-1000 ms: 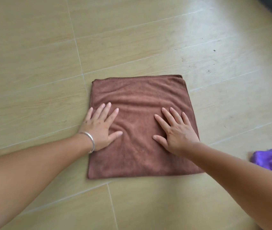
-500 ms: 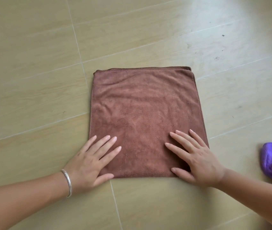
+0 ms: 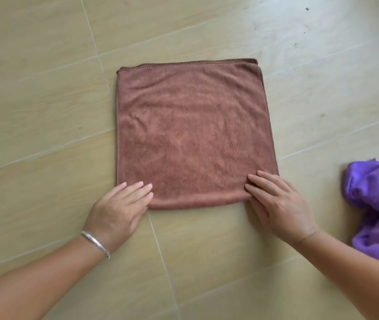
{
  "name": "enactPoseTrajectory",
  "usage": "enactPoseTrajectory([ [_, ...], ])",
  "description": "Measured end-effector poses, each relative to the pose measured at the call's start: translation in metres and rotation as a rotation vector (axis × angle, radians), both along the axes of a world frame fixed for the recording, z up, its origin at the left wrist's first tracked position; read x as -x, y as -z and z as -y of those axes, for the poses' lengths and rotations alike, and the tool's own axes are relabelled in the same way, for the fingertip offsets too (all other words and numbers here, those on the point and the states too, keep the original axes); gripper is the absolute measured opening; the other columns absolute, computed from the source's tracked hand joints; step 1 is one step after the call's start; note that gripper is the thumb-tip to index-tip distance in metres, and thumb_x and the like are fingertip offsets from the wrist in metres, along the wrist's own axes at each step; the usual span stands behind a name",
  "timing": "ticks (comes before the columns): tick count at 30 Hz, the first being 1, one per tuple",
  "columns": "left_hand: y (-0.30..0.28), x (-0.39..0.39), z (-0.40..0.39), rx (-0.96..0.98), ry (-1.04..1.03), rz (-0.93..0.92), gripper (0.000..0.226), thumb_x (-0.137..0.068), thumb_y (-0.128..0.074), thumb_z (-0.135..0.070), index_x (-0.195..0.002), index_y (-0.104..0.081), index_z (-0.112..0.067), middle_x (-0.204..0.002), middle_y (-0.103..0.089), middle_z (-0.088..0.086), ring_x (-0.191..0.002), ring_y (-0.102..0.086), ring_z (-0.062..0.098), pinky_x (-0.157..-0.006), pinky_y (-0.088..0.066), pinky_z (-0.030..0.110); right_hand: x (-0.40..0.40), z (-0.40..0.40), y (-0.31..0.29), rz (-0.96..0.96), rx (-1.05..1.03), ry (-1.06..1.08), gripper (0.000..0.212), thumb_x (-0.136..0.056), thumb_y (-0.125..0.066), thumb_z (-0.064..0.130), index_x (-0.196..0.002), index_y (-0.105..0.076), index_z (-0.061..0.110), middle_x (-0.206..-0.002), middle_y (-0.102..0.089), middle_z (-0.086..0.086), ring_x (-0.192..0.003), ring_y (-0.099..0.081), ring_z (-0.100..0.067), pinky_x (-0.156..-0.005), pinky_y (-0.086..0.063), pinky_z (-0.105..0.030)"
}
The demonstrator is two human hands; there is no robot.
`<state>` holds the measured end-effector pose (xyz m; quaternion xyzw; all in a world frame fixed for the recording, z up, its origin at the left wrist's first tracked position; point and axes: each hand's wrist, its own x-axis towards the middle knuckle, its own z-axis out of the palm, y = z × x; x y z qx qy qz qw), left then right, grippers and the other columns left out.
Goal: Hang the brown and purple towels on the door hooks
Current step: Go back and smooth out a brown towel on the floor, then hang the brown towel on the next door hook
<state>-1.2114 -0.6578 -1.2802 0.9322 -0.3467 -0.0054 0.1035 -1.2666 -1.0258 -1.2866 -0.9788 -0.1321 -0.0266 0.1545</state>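
The brown towel [image 3: 190, 132] lies folded into a flat square on the floor. My left hand [image 3: 116, 211], with a silver bangle on its wrist, pinches the towel's near left corner: fingers on top, thumb tucked under the edge. In the same way my right hand [image 3: 278, 204] pinches the near right corner. The purple towel [image 3: 377, 204] sits crumpled on the floor at the right edge of view, a short way from my right hand. No door or hooks are in view.
Beige wood-look floor tiles [image 3: 45, 112] with thin grout lines fill the whole view. A few dark specks mark the floor at the far right [image 3: 295, 45].
Both hands have slid from the towel's middle back to its near edge. They lay flat on top before; now they pinch the two near corners. The view has shifted, showing more of the purple towel.
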Motion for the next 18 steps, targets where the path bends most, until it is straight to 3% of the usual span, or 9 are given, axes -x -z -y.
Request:
enactPoseTrajectory([
  [4, -0.033, 0.002, -0.001, -0.038, -0.184, -0.068, 0.023, -0.081, -0.061, -0.016, -0.096, -0.077, -0.011, -0.109, -0.072, 0.005, -0.103, -0.068, 0.025, -0.092, -0.050, 0.043, 0.003, -0.013, -0.037, -0.080, 0.059, 0.142, 0.009, -0.087, -0.069, 0.015, -0.093, -0.075, 0.014, -0.105, -0.072, -0.002, -0.112, -0.062, -0.030, -0.093, -0.048, -0.043],
  [8, -0.097, -0.009, -0.003, -0.040, -0.245, -0.072, 0.014, -0.075, -0.068, -0.006, -0.087, -0.075, -0.007, -0.094, -0.074, 0.010, -0.092, -0.071, 0.028, -0.088, -0.051, 0.049, -0.006, -0.029, -0.102, -0.185, 0.130, 0.186, 0.008, -0.091, -0.064, 0.019, -0.092, -0.072, 0.016, -0.111, -0.068, -0.002, -0.121, -0.054, -0.028, -0.100, -0.041, -0.046],
  [11, -0.164, -0.022, -0.007, -0.043, -0.277, -0.073, 0.014, -0.072, -0.076, 0.001, -0.082, -0.073, -0.008, -0.084, -0.072, 0.009, -0.082, -0.070, 0.029, -0.084, -0.052, 0.046, -0.023, -0.036, -0.171, -0.192, 0.191, 0.164, 0.007, -0.089, -0.064, 0.016, -0.088, -0.070, 0.015, -0.113, -0.066, -0.002, -0.122, -0.052, -0.028, -0.102, -0.038, -0.047],
  [15, -0.273, -0.044, -0.016, -0.057, -0.298, -0.036, 0.014, -0.081, -0.058, -0.011, -0.082, -0.072, -0.011, -0.081, -0.070, 0.006, -0.074, -0.066, 0.030, -0.079, -0.050, 0.040, -0.054, -0.038, -0.284, -0.153, 0.201, 0.135, 0.009, -0.086, -0.067, 0.017, -0.083, -0.072, 0.011, -0.101, -0.067, -0.004, -0.113, -0.055, -0.030, -0.097, -0.039, -0.042],
  [18, -0.363, -0.054, -0.025, -0.081, -0.355, -0.055, 0.015, -0.087, -0.057, -0.008, -0.086, -0.072, -0.011, -0.083, -0.069, 0.007, -0.077, -0.064, 0.032, -0.084, -0.048, 0.043, -0.078, -0.049, -0.376, -0.167, 0.181, 0.121, 0.014, -0.089, -0.059, 0.021, -0.090, -0.071, 0.014, -0.105, -0.064, -0.001, -0.116, -0.050, -0.025, -0.103, -0.030, -0.034],
])
